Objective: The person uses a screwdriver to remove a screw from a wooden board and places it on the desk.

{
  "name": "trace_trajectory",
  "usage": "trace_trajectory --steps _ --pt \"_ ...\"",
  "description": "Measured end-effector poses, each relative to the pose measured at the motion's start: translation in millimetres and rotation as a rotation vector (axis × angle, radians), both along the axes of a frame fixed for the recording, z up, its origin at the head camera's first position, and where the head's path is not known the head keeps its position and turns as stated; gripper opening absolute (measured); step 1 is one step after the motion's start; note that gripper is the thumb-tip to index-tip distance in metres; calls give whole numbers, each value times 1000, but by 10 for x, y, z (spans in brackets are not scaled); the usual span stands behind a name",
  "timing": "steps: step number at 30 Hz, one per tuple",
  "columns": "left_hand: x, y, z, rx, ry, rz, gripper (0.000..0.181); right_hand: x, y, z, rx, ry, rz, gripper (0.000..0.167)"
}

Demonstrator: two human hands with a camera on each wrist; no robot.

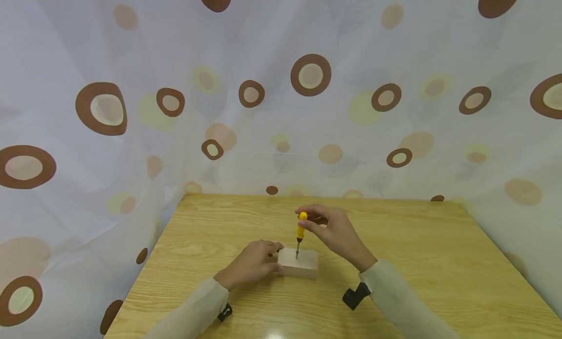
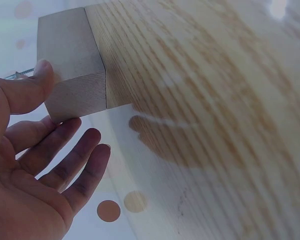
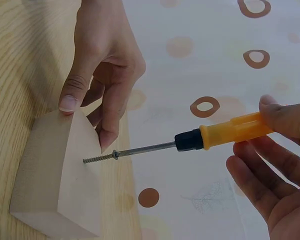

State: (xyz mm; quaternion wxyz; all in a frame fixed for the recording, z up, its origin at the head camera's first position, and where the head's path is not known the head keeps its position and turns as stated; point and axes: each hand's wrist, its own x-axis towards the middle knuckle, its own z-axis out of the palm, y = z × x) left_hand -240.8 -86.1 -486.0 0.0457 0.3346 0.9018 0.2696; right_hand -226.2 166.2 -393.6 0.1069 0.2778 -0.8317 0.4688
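A pale wooden block (image 1: 300, 269) lies flat on the table, its left end held between the thumb and fingers of my left hand (image 1: 252, 265). In the right wrist view, a screw (image 3: 99, 158) stands in the block's top face, much of its thread still showing above the wood. The tip of a screwdriver (image 3: 235, 131) with a yellow handle and black collar meets the screw head. My right hand (image 1: 335, 231) grips that handle near its upper end with thumb and fingers. The left wrist view shows the block (image 2: 72, 55) pinched by the left thumb (image 2: 32, 90).
The wood-grain table (image 1: 417, 266) extends on both sides of the block. Behind it and at the sides hangs a white sheet (image 1: 272, 119) patterned with brown, tan and yellow circles. A black strap piece (image 1: 356, 295) hangs at the right cuff.
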Motion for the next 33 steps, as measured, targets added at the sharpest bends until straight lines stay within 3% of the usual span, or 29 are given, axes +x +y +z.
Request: trace_trajectory --steps 6,10,16,24,33 --pt "-6 -5 -25 3 2 -5 58 7 -7 -47 -60 33 -60 28" --pt "-5 -7 -22 0 -2 1 59 17 -4 2 -29 63 -47 27" --pt "-12 -13 -5 5 10 4 58 1 -10 33 14 40 -17 30" --pt "-21 2 -41 -3 -12 16 58 20 -31 -31 -58 59 -100 33" --pt "-15 -3 -37 -3 -9 12 58 0 -35 -21 -43 78 -19 27"
